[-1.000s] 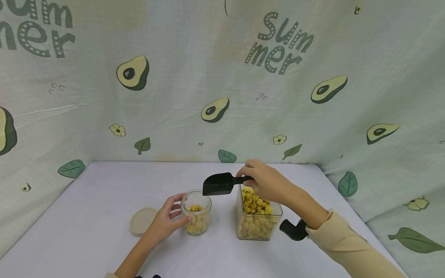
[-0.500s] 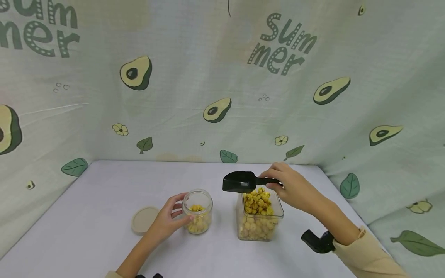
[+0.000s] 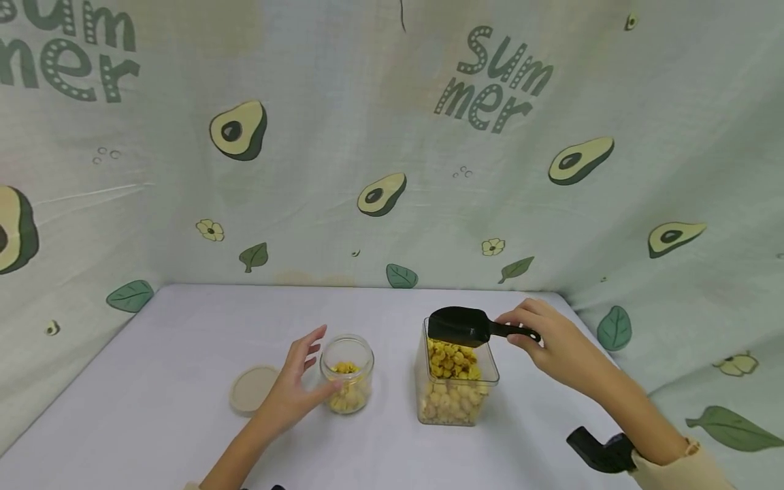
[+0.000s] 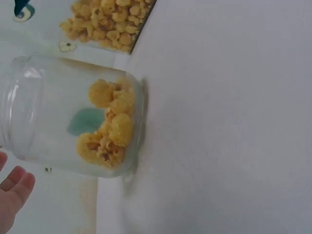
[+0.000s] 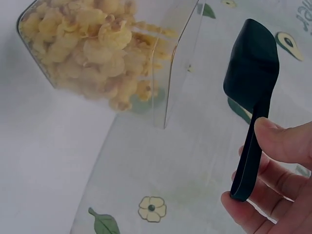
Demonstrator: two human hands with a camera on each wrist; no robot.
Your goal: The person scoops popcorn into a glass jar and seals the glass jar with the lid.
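Note:
My right hand [image 3: 545, 340] pinches the handle of a black scoop [image 3: 459, 327], thumb on one side and fingers on the other. The scoop's bowl lies level over a clear square container [image 3: 422, 401] partly filled with yellow popcorn [image 5: 97, 48]. To the left stands a lidless glass jar [image 3: 348, 347] with a small heap of popcorn [image 4: 109, 129] at its bottom. My left hand [image 3: 294, 384] is beside the jar with fingers spread and straightened, the thumb tip overlapping the jar's front in the head view. In the left wrist view its fingertips [image 4: 22, 187] are apart from the glass.
A round beige lid [image 3: 251, 388] lies flat on the white tabletop [image 3: 184, 354], left of the jar and partly behind my left hand. A pale cloth [image 3: 306, 136] printed with avocados and leaves hangs behind and beside the table. A black wrist mount [image 3: 603, 452] sits on the right forearm.
The right hand has carried the scoop rightward from near the jar to over the square container. My left fingers have lifted away from the jar they were holding. Jar and container stay put.

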